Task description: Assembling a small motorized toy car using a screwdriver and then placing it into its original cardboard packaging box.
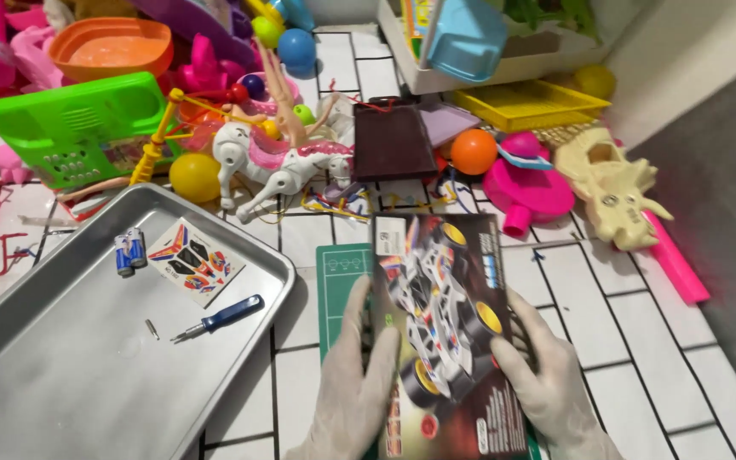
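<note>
Both hands wear pale gloves and grip a flat model car box (449,332) between them, low in the centre of the view. The left hand (355,379) clasps the box's left long edge, fingers curled onto its face. The right hand (547,379) clasps the right long edge, thumb on the printed face. The box is dark, shows a white racing car with yellow wheel hubs, and is held over a green cutting mat (340,294) on the white tiled floor (615,341). To the left lies a metal tray (70,366) holding a blue-handled screwdriver (223,317), a sticker sheet (195,262), and two batteries (130,251). Assorted plastic toys lie beyond, including a white toy horse (287,166).
</note>
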